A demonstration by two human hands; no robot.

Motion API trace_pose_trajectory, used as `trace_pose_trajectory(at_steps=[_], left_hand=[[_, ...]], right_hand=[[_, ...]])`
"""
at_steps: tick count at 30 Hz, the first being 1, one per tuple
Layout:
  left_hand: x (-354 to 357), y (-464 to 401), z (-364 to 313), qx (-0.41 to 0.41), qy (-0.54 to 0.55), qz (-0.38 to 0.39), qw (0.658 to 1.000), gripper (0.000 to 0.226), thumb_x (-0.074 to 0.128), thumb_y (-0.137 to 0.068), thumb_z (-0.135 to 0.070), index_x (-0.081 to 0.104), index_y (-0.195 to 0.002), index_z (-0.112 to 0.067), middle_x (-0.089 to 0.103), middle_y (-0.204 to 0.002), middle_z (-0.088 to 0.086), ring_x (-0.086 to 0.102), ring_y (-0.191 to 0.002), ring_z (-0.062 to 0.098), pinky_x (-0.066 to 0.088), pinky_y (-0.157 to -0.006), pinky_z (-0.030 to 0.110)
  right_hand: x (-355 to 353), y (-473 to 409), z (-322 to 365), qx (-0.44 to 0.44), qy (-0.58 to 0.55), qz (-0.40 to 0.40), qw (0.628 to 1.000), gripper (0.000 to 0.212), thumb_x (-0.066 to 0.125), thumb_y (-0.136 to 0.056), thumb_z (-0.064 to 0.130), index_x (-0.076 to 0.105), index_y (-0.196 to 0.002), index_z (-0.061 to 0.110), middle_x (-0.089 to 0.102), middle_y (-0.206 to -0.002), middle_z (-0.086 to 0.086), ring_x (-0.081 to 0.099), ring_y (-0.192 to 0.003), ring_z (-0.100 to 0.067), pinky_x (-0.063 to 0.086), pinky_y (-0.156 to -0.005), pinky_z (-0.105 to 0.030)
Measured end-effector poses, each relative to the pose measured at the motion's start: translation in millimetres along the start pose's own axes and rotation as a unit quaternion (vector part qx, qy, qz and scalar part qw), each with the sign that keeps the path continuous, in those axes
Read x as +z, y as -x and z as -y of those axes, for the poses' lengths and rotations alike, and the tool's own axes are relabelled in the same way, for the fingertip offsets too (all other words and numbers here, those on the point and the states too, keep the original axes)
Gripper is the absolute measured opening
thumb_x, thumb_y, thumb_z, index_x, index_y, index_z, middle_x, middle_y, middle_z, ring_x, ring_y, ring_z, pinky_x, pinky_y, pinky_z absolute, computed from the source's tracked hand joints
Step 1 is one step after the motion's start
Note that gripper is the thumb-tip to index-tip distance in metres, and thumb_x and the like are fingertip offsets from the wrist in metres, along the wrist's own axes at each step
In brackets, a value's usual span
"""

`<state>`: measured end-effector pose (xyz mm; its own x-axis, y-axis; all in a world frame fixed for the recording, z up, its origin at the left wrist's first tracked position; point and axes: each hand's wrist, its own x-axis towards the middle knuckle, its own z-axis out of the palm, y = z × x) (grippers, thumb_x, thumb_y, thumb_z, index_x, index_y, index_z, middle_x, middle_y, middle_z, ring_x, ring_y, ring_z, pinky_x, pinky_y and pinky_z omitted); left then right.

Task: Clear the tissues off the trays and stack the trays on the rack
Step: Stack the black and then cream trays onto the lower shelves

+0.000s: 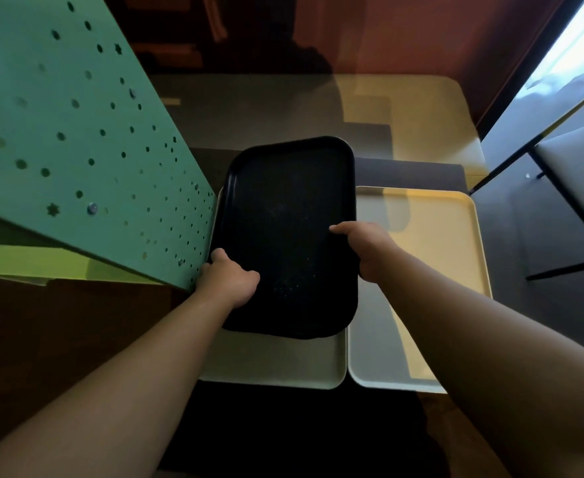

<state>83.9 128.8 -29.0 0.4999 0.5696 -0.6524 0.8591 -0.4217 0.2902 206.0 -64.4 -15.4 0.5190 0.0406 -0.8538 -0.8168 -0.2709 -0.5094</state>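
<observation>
I hold a black tray (pixel 288 215) by its two long edges, lifted a little above a white tray (pixel 276 363). My left hand (pixel 230 279) grips the tray's left rim near the front. On the right rim my right hand (pixel 368 248) is closed with the thumb on top. A second white tray (pixel 456 243) lies beside the first, to the right, and nothing lies on it. No tissues show on any tray. The green perforated side panel of the rack (pixel 76 132) stands immediately left of the black tray.
A low pale table (pixel 421 108) sits beyond the trays, partly in shadow. At the right stands a chair with black legs (pixel 566 188). A dark mat (pixel 300 426) lies on the floor under my arms. A bright window (pixel 580 39) is at top right.
</observation>
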Motion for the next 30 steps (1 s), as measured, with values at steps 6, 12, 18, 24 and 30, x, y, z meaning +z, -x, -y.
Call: trace_pose_trajectory(at_steps=[6, 12, 18, 24, 30], left_hand=[[-15, 9, 13, 0.004, 0.055, 0.029, 0.998, 0.084, 0.064, -0.089, -0.028, 0.015, -0.156, -0.020, 0.043, -0.149, 0.017, 0.054, -0.126, 0.037, 0.050, -0.098, 0.045], [-31, 32, 24, 0.001, 0.086, 0.055, 0.995, 0.064, 0.063, -0.092, -0.024, 0.039, -0.149, -0.008, 0.059, -0.132, 0.017, 0.062, -0.112, 0.033, 0.052, -0.085, 0.037], [-82, 89, 24, 0.122, 0.133, 0.121, 0.976, 0.019, 0.059, -0.094, -0.001, 0.062, -0.111, -0.009, 0.070, -0.100, 0.010, 0.069, -0.076, 0.016, 0.054, -0.061, 0.022], [-146, 174, 11, 0.235, 0.320, 0.126, 0.909, 0.049, 0.048, -0.096, -0.023, 0.052, -0.143, -0.010, 0.058, -0.135, 0.002, 0.067, -0.105, 0.009, 0.053, -0.080, 0.022], [-183, 225, 21, 0.310, 0.400, 0.206, 0.838, 0.069, 0.039, -0.090, -0.058, 0.059, -0.120, 0.000, 0.066, -0.105, 0.031, 0.072, -0.069, 0.028, 0.062, -0.061, 0.036]], right_hand=[[0, 28, -5, -0.059, 0.014, 0.037, 0.997, 0.038, 0.064, -0.089, 0.002, 0.054, -0.125, 0.010, 0.061, -0.120, -0.018, 0.064, -0.103, -0.033, 0.056, -0.078, -0.039], [-32, 80, 2, -0.080, 0.055, 0.024, 0.995, 0.031, 0.064, -0.086, 0.006, 0.058, -0.115, 0.014, 0.063, -0.116, -0.018, 0.066, -0.102, -0.035, 0.057, -0.086, -0.048], [-64, 134, 24, -0.170, 0.049, 0.042, 0.983, 0.039, 0.059, -0.088, 0.003, 0.060, -0.124, 0.018, 0.068, -0.114, -0.016, 0.070, -0.099, -0.035, 0.059, -0.071, -0.043], [-92, 182, 61, -0.227, 0.058, 0.147, 0.961, 0.007, 0.050, -0.095, 0.004, 0.055, -0.100, 0.002, 0.062, -0.089, -0.016, 0.069, -0.053, -0.007, 0.053, -0.049, -0.016], [-112, 236, 70, -0.361, 0.027, 0.175, 0.915, 0.026, 0.052, -0.103, 0.027, 0.076, -0.101, 0.020, 0.075, -0.071, 0.019, 0.073, -0.062, -0.001, 0.057, -0.054, -0.015]])
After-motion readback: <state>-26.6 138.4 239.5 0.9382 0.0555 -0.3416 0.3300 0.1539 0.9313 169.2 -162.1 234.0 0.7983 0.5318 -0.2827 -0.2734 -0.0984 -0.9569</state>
